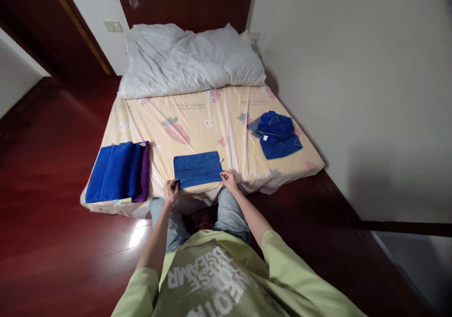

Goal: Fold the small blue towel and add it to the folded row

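A: Left hand (pixel 171 190) pinching the near left corner of a folded, rectangular royal-blue terry towel (pixel 197 169); right hand (pixel 229 179) pinching the near right corner. Both closed on the cloth edge, fingers curled under the hem as far as can be told. Towel lying flat between the hands, at the near edge of a cream, carrot-printed bed sheet (pixel 212 119).

B: Hazards?

A: Judged likely: towel sitting right at the mattress edge, so an uneven pull from either hand liable to drag it off toward the dark red wooden floor (pixel 52 223). Unequal tension between the two corners apt to skew the fold and leave the edges misaligned. Sheet loose and wrinkled beneath the hands, so possibly bunching along with the towel.

B: Surroundings?

A: Well to the left of the left hand, a row of folded blue towels ending in a purple one (pixel 120 171). Beyond and to the right of the right hand, a crumpled heap of blue cloths (pixel 277 133), a small white tag visible on top, unreadable. Far beyond both hands, a rumpled white quilt (pixel 190 58).

B: Legible writing?

A: Faint lettering on the sheet beyond the towel, too small to read. White block print on the pale green T-shirt (pixel 282 279), seen upside down and folded; no whole word made out with confidence. No brand legible anywhere.
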`<state>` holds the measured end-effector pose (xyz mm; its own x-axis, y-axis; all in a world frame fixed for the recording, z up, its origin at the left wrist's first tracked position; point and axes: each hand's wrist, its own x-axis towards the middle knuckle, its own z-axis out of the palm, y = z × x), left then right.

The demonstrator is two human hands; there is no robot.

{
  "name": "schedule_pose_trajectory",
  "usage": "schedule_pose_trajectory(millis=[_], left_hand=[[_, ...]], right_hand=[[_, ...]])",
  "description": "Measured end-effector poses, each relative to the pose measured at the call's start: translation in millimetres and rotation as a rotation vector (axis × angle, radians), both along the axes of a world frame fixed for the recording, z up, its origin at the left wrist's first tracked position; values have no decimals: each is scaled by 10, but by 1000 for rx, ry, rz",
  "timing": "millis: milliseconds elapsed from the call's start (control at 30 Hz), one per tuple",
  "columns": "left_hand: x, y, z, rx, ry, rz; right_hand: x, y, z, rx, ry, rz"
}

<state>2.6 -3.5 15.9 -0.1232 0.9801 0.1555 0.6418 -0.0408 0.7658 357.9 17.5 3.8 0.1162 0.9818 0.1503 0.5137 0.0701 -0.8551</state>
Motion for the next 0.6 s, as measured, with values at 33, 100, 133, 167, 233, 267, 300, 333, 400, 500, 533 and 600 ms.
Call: schedule_pose_trajectory(millis=[33, 100, 133, 167, 233, 267, 300, 333, 400, 500, 533, 600], left_hand=[[-3, -1, -5, 2, -2, -6], [-7, -6, -10, 25, 17, -14], [-7, -10, -8, 45, 40, -14], [-4, -15, -3, 67, 69, -16], [9, -23, 13, 105, 118, -34], [17, -26, 24, 113, 129, -53], [25, -28, 35, 114, 132, -79], [30, -31, 46, 110, 129, -103], [30, -37, 64, 96, 121, -145], [-3, -52, 81, 81, 106, -187], [-20, -57, 83, 73, 102, -201], [-56, -62, 82, 54, 96, -227]], right_hand=[[-2, -13, 5, 23, -21, 18], [-5, -42, 13, 81, -73, 53], [-6, -55, 19, 107, -103, 73], [-5, -66, 27, 127, -137, 97], [1, -82, 54, 142, -210, 149], [8, -89, 72, 140, -242, 174], [16, -95, 93, 137, -266, 196], [26, -103, 114, 136, -283, 213], [48, -123, 153, 138, -294, 234], [80, -156, 193, 156, -275, 256], [89, -164, 200, 162, -265, 262], [105, -171, 210, 164, -246, 270]])
